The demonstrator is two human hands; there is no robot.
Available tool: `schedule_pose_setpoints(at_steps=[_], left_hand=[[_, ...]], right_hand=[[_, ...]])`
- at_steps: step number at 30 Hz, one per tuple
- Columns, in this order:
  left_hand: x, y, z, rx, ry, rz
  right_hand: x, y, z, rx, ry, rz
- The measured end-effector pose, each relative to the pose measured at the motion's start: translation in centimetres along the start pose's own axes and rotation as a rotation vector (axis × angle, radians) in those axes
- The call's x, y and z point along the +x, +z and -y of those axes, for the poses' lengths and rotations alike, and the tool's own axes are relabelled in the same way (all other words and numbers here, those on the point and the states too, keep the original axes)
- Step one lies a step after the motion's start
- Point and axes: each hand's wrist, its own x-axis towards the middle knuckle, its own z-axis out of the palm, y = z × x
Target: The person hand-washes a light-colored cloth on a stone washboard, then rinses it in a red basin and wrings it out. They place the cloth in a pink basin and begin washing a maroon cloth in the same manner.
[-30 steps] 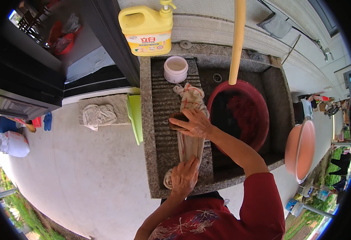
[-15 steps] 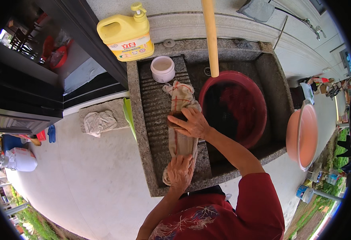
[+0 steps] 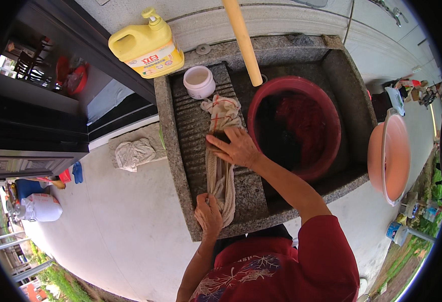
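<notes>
Head view looks down on a rough grey stone wash sink (image 3: pixel 341 65) whose left part is a ribbed, sloping washboard (image 3: pixel 190 121). A long cream cloth (image 3: pixel 221 166) with thin red stripes lies stretched along the ribs, its far end bunched just near a small white tub (image 3: pixel 198 81), its near end hanging at the stone's front edge. The right hand (image 3: pixel 237 147) lies flat on the cloth's middle, fingers (image 3: pixel 217 144) spread and pressing down. The left hand (image 3: pixel 209 215) grips the near end, fingers curled around a bunch of fabric.

Right of the washboard, in the sink's deep part, sits a round red plastic basin (image 3: pixel 331 108) holding dark water and red cloth. A smooth pale wooden pole (image 3: pixel 243 38) slants across the far rim. On the far left ledge stands a yellow plastic jug (image 3: pixel 148 46) with a pump top. A salmon-pink basin (image 3: pixel 389 156) stands on edge at the right of the sink. On the concrete floor at left lies a crumpled pale rag (image 3: pixel 133 152) on a mat.
</notes>
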Motion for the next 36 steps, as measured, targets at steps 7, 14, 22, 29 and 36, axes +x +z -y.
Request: schedule_pose_setpoints(at_steps=[7, 14, 22, 29, 36], left_hand=[[0.8, 0.0, 0.5, 0.003, -0.025, -0.018], [0.5, -0.3, -0.3, 0.091, 0.032, 0.088], [0.4, -0.7, 0.3, -0.072, -0.004, -0.001], [1.3, -1.0, 0.4, 0.119, 0.115, 0.200], [2.9, -1.7, -6.5, 0.517, 0.700, 0.033]], right_hand=[[1.9, -0.3, 1.2, 0.132, 0.395, 0.045], [0.4, 0.6, -1.2, -0.014, 0.019, 0.063], [0.8, -0.8, 1.6, 0.365, 0.411, 0.129], [1.6, 0.3, -4.0, -0.093, 0.115, 0.041], [2.1, 1.9, -8.9, 1.254, 0.968, -0.235]])
